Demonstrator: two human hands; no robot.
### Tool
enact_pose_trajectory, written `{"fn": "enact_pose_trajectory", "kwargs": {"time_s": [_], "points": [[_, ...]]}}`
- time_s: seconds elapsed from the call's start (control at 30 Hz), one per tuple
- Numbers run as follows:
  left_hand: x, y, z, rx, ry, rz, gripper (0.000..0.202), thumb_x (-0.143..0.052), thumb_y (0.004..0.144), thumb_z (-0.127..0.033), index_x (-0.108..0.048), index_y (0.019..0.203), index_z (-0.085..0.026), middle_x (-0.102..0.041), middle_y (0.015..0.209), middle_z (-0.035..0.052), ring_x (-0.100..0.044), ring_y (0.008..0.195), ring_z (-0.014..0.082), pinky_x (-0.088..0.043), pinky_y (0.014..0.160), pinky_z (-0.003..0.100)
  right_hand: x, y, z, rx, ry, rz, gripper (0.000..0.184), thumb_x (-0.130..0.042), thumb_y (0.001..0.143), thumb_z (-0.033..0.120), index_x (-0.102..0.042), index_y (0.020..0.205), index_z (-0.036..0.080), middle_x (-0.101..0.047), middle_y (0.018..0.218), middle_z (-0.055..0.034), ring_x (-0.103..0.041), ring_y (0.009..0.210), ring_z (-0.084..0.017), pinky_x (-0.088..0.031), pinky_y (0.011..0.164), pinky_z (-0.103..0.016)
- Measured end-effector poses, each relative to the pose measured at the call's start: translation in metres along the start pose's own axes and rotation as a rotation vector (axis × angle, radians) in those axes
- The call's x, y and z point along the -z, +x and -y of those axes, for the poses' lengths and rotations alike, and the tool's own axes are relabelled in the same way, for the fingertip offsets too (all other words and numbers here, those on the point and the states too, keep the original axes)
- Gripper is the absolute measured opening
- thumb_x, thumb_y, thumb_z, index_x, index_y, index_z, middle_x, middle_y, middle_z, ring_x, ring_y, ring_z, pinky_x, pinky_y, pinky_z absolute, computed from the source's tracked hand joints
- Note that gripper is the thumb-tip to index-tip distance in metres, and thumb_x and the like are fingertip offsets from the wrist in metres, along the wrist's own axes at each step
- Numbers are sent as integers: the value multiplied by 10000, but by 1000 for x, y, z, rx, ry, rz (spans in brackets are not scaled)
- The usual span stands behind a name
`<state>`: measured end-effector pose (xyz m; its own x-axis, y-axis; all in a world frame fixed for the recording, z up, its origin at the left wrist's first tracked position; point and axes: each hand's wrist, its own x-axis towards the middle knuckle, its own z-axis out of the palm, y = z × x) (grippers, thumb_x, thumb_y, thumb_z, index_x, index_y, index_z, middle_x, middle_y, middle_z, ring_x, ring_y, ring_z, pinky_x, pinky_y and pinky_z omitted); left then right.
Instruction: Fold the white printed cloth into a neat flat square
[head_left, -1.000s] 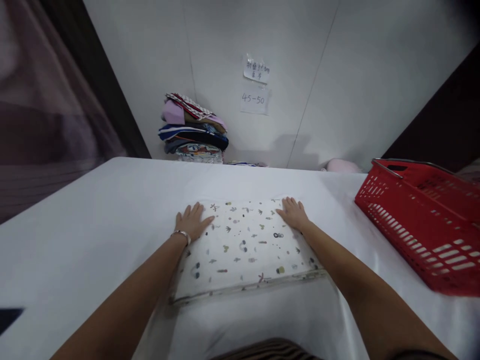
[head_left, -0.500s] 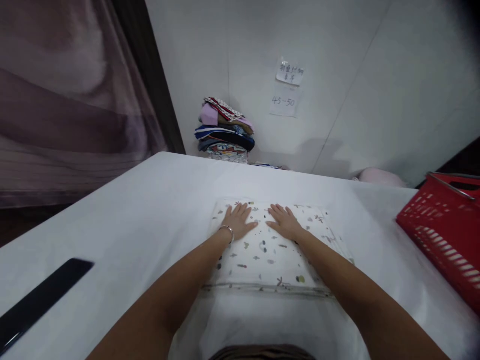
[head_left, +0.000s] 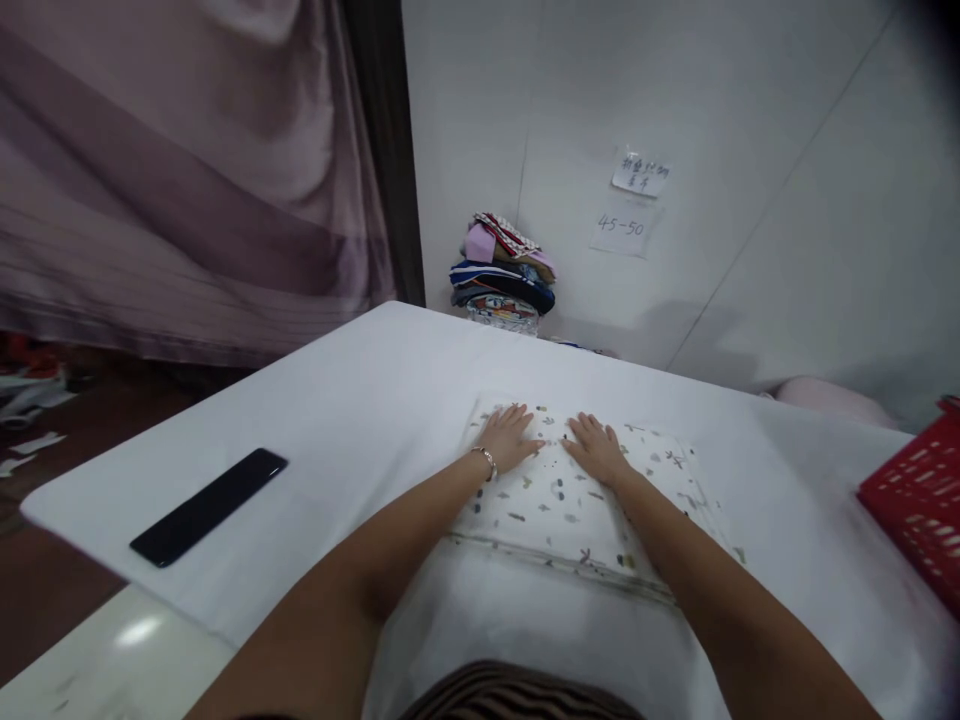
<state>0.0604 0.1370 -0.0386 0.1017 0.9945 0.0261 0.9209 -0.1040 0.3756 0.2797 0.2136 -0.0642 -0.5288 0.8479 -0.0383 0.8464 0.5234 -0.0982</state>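
A folded white cloth with small printed motifs lies flat in front of me, its layered edge facing my body. My left hand rests palm down on its upper left part, fingers spread, a bracelet at the wrist. On the upper right part my right hand presses flat, its fingers also apart. A gap of printed fabric shows between the two thumbs. Neither hand grips anything.
The cloth lies on a white table. To the left is a flat black object; to the right, a red basket. Folded fabrics are stacked by the wall beyond the far edge. A purple curtain hangs at left.
My view has swung left, so the whole black object and more floor show, and less of the basket. Both hands stay flat at about the same places on the cloth.
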Motion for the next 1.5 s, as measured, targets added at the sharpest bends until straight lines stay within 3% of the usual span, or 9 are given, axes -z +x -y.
{"fn": "enact_pose_trajectory", "kwargs": {"time_s": [0.17, 0.27, 0.37, 0.53, 0.63, 0.83, 1.07, 1.27, 1.5], "points": [[11, -67, 28, 286, -137, -301, 484, -471, 831, -408, -498, 1231, -136, -496, 1316, 110, -443, 1212, 205, -319, 1038, 311, 0, -30, 36, 179, 29, -18, 644, -192, 907, 577, -249, 1439, 219, -141, 1517, -55, -71, 1396, -240, -72, 1102, -492], [13, -99, 39, 491, -266, -290, 386, -500, 813, -342, -558, 1135, -136, -621, 1088, 87, -577, 991, 182, -423, 894, 283, -4, -40, 53, 252, 51, 51, 634, -200, 905, 585, -255, 1436, 243, -140, 1517, -42, -79, 1396, -234, -76, 1105, -485], [12, -116, 38, 533, -345, -253, 308, -519, 801, -340, -597, 1049, -175, -660, 922, 39, -603, 857, 166, -440, 784, 269, -3, -40, 61, 220, 72, 83, 643, -215, 901, 586, -272, 1431, 225, -141, 1516, -50, -78, 1396, -235, -76, 1104, -492], [11, -123, 31, 558, -372, -223, 289, -517, 801, -351, -598, 1032, -198, -669, 843, 25, -605, 804, 168, -411, 692, 262, 5, -29, 90, 246, 201, 32, 623, -267, 902, 540, -334, 1405, 180, -220, 1498, -66, -117, 1391, -225, -91, 1111, -470], [11, -126, 29, 557, -388, -224, 308, -513, 803, -367, -573, 1058, -205, -662, 809, 14, -603, 767, 164, -386, 638, 253, 6, -13, 118, 235, 370, -71, 521, -334, 897, 448, -468, 1319, 174, -422, 1401, -74, -324, 1320, -204, -244, 1082, -385], [8, -135, 27, 494, -419, -219, 343, -500, 814, -344, -523, 1121, -193, -617, 681, -17, -589, 698, 161, -342, 593, 254, 8, 37, 156, -42, 581, -56, 346, -423, 855, 317, -619, 1114, 199, -700, 959, -37, -644, 867, -170, -489, 781, -270], [7, -135, 30, 430, -568, -204, 288, -472, 838, -269, -497, 1113, -189, -585, 611, -37, -568, 624, 131, -339, 572, 238, 11, 84, 171, -170, 520, -2, 259, -439, 848, 287, -657, 910, 161, -686, 658, -22, -616, 557, -119, -438, 545, -194], [2, -133, 30, 443, -809, -138, 272, -478, 832, -260, -473, 1094, -189, -562, 561, -58, -534, 518, 115, -357, 539, 235, 21, 111, 175, -227, 387, 32, 308, -430, 873, 344, -664, 867, 144, -675, 618, -47, -609, 553, -132, -422, 555, -207], [5, -139, 30, 420, -619, -93, 186, -457, 819, -235, -479, 1000, -199, -589, 602, -23, -564, 607, 147, -312, 551, 256, 27, 137, 181, -187, 187, 109, 375, -538, 811, 436, -679, 732, 98, -657, 585, -108, -644, 660, -197, -445, 628, -235]]}}
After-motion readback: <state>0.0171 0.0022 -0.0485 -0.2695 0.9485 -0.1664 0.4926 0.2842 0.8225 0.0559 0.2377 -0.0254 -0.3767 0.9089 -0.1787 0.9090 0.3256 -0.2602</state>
